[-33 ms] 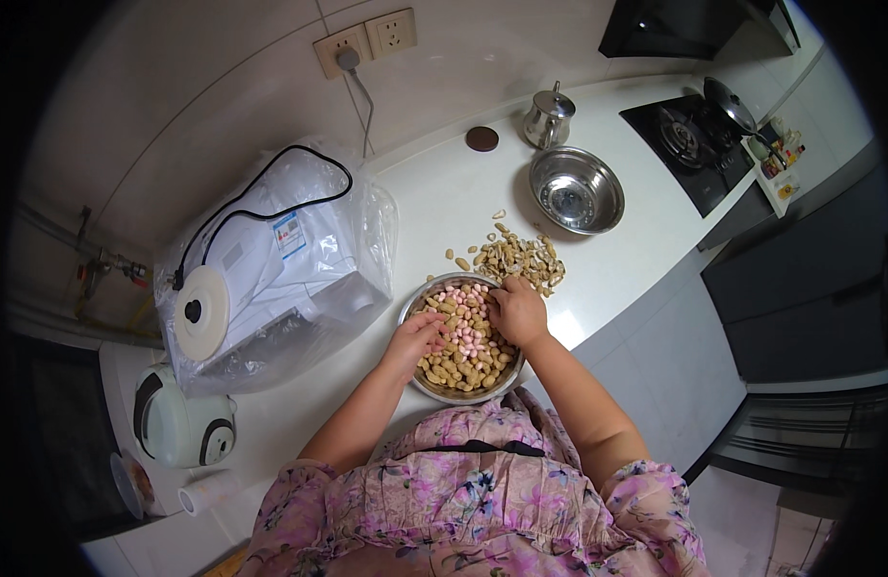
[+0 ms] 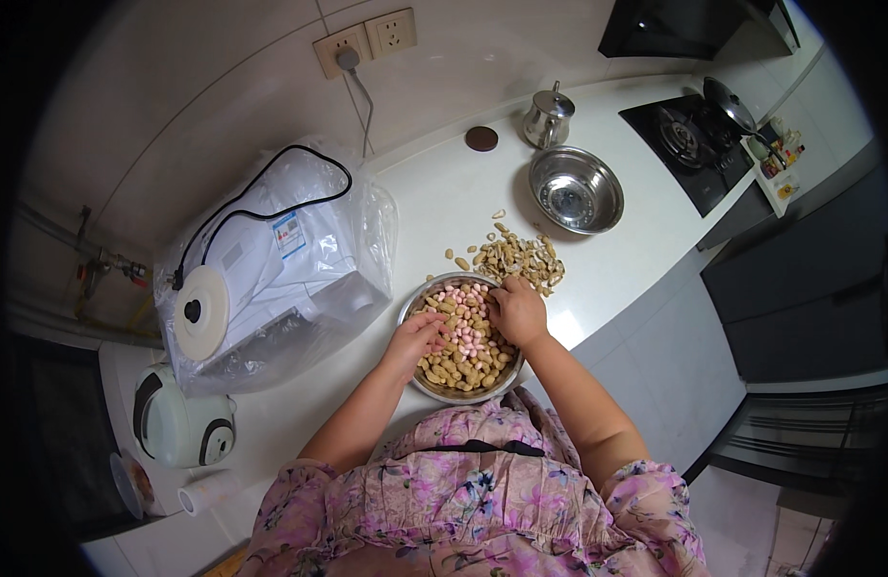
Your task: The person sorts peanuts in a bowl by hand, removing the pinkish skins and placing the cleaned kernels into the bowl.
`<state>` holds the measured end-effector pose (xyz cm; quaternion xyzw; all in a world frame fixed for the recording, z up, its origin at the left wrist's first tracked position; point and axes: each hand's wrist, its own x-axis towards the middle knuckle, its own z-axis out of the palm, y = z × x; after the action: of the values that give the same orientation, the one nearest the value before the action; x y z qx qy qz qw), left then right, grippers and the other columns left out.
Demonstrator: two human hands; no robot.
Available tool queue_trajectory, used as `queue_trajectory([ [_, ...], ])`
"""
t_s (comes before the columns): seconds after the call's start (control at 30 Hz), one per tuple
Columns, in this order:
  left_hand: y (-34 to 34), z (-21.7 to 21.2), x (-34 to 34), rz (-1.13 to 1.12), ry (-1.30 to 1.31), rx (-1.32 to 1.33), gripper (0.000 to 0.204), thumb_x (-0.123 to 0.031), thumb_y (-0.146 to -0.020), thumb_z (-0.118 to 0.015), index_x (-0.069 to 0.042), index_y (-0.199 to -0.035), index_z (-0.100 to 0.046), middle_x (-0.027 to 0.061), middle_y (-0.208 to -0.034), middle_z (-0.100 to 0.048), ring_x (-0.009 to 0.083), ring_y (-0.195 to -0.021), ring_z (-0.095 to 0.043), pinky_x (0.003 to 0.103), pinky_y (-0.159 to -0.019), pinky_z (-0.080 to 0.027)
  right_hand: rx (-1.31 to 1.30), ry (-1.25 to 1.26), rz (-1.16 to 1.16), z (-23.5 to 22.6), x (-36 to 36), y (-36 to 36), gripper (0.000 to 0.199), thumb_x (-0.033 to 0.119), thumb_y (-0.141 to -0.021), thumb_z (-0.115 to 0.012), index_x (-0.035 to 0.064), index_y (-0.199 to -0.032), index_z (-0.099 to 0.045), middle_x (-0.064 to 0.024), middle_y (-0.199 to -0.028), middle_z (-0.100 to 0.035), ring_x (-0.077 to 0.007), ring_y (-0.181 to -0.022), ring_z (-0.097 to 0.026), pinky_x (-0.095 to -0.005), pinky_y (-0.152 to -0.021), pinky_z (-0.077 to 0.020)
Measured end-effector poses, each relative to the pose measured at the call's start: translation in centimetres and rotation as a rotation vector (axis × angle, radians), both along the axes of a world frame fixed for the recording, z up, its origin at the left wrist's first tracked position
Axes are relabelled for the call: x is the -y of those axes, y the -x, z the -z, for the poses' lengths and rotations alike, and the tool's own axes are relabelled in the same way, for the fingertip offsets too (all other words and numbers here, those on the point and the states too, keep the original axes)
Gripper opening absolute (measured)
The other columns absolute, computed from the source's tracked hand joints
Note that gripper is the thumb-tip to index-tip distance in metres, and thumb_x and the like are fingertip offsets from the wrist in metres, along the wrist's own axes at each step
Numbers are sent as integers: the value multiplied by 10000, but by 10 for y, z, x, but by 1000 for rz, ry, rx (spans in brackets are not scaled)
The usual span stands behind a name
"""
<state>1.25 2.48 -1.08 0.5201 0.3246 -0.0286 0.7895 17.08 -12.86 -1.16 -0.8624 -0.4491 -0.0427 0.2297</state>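
Observation:
A steel bowl (image 2: 407, 310) stands at the counter's front edge, close against my body. It holds unshelled peanuts (image 2: 458, 376) and, in the middle, a heap of pink shelled peanut kernels (image 2: 470, 338). Over the bowl's left side, my left hand (image 2: 420, 337) has its fingers drawn together above the kernels. My right hand (image 2: 519, 313) is at the right rim, its fingers curled down and closed. Whatever lies between the fingertips of either hand is hidden or too small to name. Just beyond the bowl is a pile of broken peanut shells (image 2: 523, 262).
A second steel bowl (image 2: 576, 190) sits farther back, beside a metal pot (image 2: 550, 117) and a dark round lid (image 2: 482, 138). A plastic-wrapped white appliance (image 2: 290, 279) fills the left, with a rice cooker (image 2: 184, 418) nearer me. At far right is a gas stove (image 2: 689, 144).

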Motion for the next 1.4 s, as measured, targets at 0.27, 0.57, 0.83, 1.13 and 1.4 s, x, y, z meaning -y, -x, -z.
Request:
queue_trajectory([
  [0.27, -2, -3, 6, 45, 36, -3, 242, -177, -902, -463, -27, -1084, -518, 58, -920, -577, 121, -771, -546, 241, -691, -451, -332, -177, 66, 1, 8, 4, 171, 98, -636, -692, 38, -789, -644, -76, -827, -535, -242, -757, -536, -327, -655, -462],
  [0.57, -8, -19, 14, 164, 375, -12, 391, -375, -924, -401, -15, -975, -546, 64, -802, -575, 122, -670, -536, 239, -586, -438, -1133, -429, -155, -12, 20, 37, 189, 80, -738, -652, 27, -917, -625, -26, -936, -517, -110, -848, -503, -220, -757, -398],
  [0.83, -7, -21, 14, 227, 382, -21, 341, -357, -900, -469, -31, -922, -565, 50, -740, -571, 118, -599, -526, 230, -532, -427, -1070, -503, -192, -20, 17, 45, 239, 113, -715, -691, 32, -931, -630, -58, -926, -585, -149, -768, -559, -268, -675, -449],
  [1.13, -9, -31, 21, 241, 322, -14, 368, -419, -885, -474, -60, -875, -552, 38, -732, -550, 112, -615, -510, 229, -536, -401, -597, -369, -179, -42, 14, 50, 235, 138, -671, -721, 26, -858, -634, -140, -777, -611, -296, -716, -582, -336, -638, -467],
  [1.4, -8, -34, 22, 263, 322, 7, 418, -460, -886, -444, -58, -868, -554, 51, -710, -546, 123, -598, -510, 227, -525, -390, -491, -391, -202, -55, 14, 52, 141, 125, -717, -660, 7, -756, -591, -146, -694, -566, -317, -660, -551, -369, -589, -441],
])
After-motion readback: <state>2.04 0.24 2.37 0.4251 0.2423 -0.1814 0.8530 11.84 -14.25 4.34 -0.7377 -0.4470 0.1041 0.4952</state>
